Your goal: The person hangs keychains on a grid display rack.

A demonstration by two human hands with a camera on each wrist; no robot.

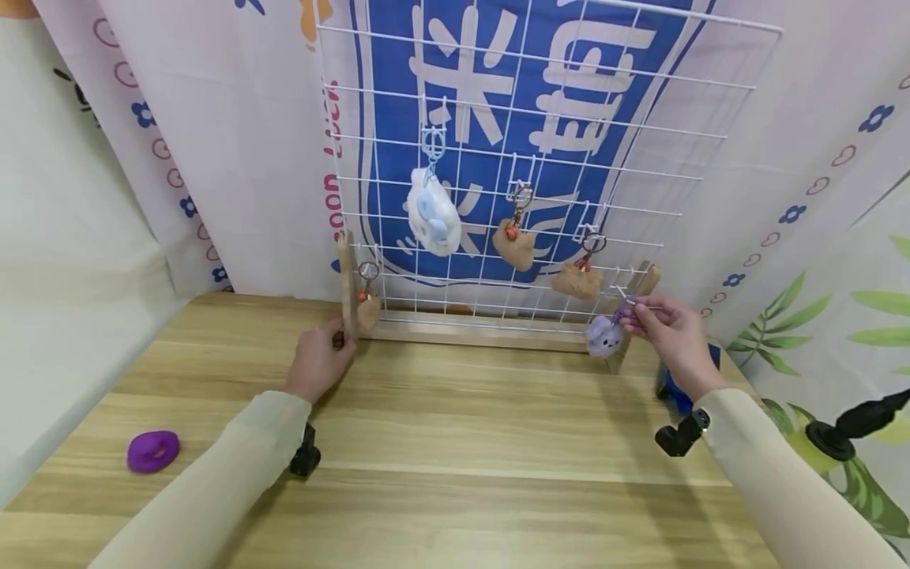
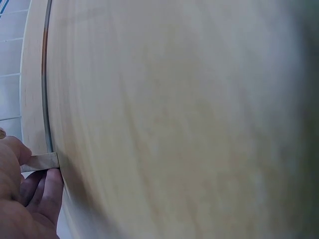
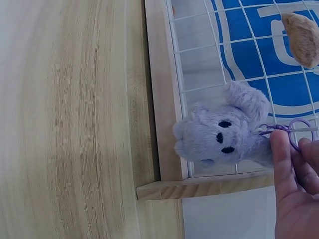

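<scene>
A white wire grid rack (image 1: 483,294) with a wooden base (image 1: 469,332) stands at the back of the table. My left hand (image 1: 320,362) grips the foot of its left wooden post (image 1: 347,284), thumb and fingers on either side of the wood (image 2: 42,161) in the left wrist view. At the lower right of the grid, my right hand (image 1: 674,336) pinches the purple ring (image 3: 299,127) of a fuzzy lilac plush keychain (image 1: 604,337). A white hook (image 1: 622,294) meets the ring there. The plush face (image 3: 224,137) with black eyes lies sideways in the right wrist view.
A white-and-blue plush keychain (image 1: 434,215) and brown plush keychains (image 1: 513,245), (image 1: 577,280), (image 1: 368,310) hang on hooks. A purple ring-shaped thing (image 1: 153,451) lies at the table's left. Something blue (image 1: 682,387) sits behind my right wrist. A printed curtain (image 1: 249,158) hangs behind.
</scene>
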